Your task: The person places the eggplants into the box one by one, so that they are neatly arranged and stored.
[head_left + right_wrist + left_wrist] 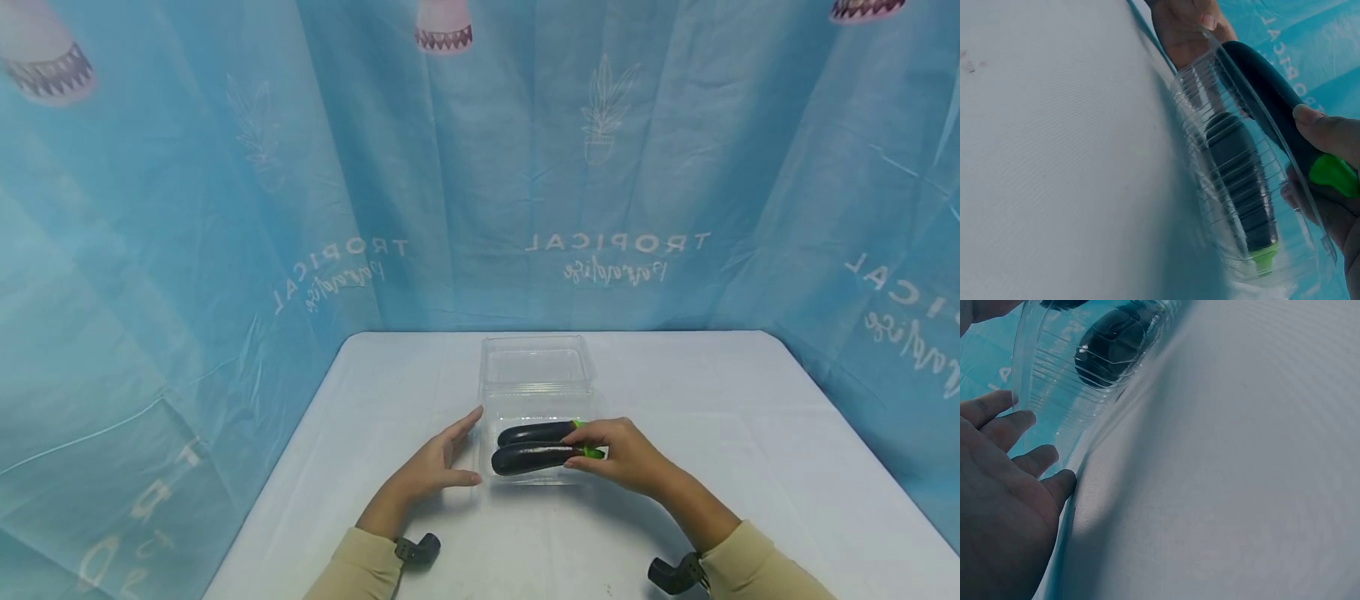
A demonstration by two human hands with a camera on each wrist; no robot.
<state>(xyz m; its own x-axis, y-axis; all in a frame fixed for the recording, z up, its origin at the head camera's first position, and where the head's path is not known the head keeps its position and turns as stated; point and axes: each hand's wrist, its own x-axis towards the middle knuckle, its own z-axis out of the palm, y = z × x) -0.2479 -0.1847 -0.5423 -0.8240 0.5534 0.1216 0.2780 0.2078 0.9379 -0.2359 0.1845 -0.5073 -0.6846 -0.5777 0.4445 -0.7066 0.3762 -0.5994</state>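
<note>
A clear plastic clamshell container (487, 417) lies unfolded, its lid (535, 364) laid back on the far side. My right hand (630, 457) pinches a dark purple eggplant (525, 457) near its green stem end, between thumb and fingers. In the right wrist view this held eggplant (1266, 87) is tilted at the level of the container's rim. Behind it, a second eggplant (534, 432) lies inside the base, seen through the ribbed wall. At the container's left side my left hand (431, 468) is spread, its fingertips (1025, 419) at the plastic wall; contact is hard to tell.
A white cloth covers the table (690, 400) under the container. Blue printed curtains (540, 167) hang behind the table and along both sides. Dark devices (420, 548) are strapped to both wrists, over beige sleeves (360, 567).
</note>
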